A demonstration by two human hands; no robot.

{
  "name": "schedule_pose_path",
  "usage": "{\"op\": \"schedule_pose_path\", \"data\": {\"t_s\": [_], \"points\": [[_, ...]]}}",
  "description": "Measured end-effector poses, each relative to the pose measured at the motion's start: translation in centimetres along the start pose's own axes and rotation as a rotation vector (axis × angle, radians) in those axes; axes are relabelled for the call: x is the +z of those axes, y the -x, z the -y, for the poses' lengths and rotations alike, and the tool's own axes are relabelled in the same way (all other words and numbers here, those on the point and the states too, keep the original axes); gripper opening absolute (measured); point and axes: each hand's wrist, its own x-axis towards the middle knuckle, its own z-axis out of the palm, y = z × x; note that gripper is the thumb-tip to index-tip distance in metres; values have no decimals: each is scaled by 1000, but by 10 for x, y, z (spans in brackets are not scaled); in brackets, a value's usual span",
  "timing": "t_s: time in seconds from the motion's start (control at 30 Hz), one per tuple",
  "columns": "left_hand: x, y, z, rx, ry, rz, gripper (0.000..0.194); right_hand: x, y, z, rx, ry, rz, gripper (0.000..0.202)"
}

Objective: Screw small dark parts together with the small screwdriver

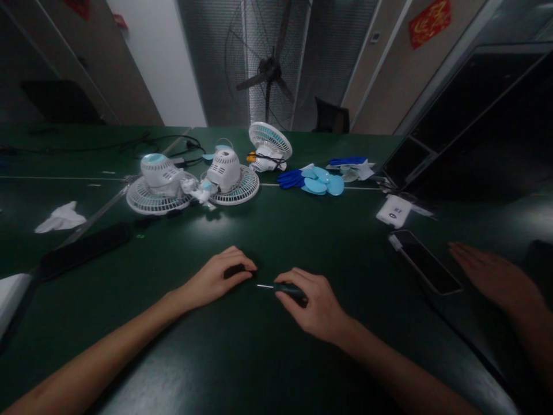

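While reaching over a dark green table (pixel 224 357), pinches a screwdriver (pixel 290 290) in the right hand (pixel 319 304), with the thumb along the near side of the dark handle and the fingers along the far side; points the thin metal shaft toward the left hand (pixel 216 276), with the tip just beside the left thumb, seemingly apart from it; curls the left hand loosely above the tabletop, with thumb and fingertips drawn close together around a dark gap; cannot tell, in the shadow there, between pinching something small and pinching nothing.

Has, farther across the table and to the left, a white fan (pixel 159 177) lying grille-down beside a second white fan (pixel 225 172), likewise grille-down, with small white parts between the two; has behind these a third white fan (pixel 270 147), tilted, with a dark cord across the base; to the right of that, shows blue gloves (pixel 290 179) touching a cluster of light blue fan blades (pixel 320 180).

Shows, well to the right of the screwdriver, a phone (pixel 427 262) near a white packet (pixel 394 211), and just beyond the phone a co-worker's hand (pixel 496 278), laid flat with fingers together.
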Motion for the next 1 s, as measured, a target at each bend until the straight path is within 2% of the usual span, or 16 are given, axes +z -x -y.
{"op": "schedule_pose_path", "data": {"t_s": [0.17, 0.4, 0.83, 1.0], "points": [[3, 2, -2, -39, 53, 77, 17, -1, 0, 1, 8, -11, 3, 16], [14, 8, -13, 30, -6, 190, 21, 0, 0, 2, -28, 45, 5, 17], [12, 7, -17, 36, -67, 187, 21, 0, 0, 3, -44, 46, 3, 17], [19, 8, -27, -6, -96, 148, 20, 2, 0, 1, -35, 60, -8, 16]]}}
